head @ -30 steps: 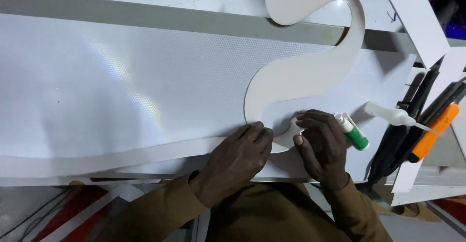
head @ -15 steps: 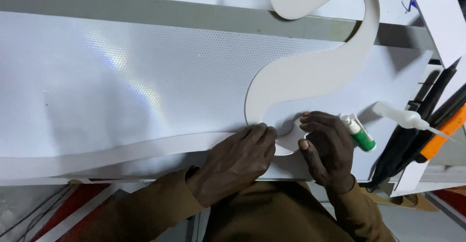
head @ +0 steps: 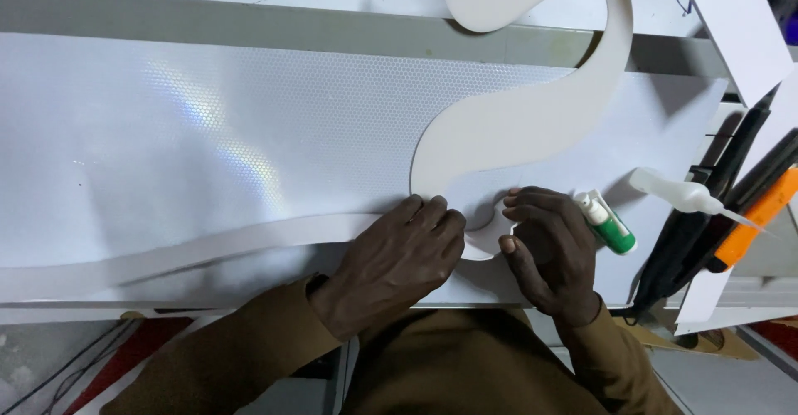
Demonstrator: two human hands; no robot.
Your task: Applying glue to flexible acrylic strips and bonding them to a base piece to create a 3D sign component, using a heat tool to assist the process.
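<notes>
White curved cutout point(head: 532, 124) under both hands point(head: 399, 257) point(head: 549, 244)

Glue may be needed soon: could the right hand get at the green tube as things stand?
Probably yes. The green tube lies on the sheet just beside the right hand, with nothing between them; the hand would only have to lift off the white cutout.

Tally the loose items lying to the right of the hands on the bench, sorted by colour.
Green and white: 1, a small bottle beside the right hand.
White: 1, a nozzle-tipped squeeze bottle.
Orange: 1, a tool handle.
Black: 2, long tools.
Total: 5.
The left hand presses the white curved cutout.
</notes>
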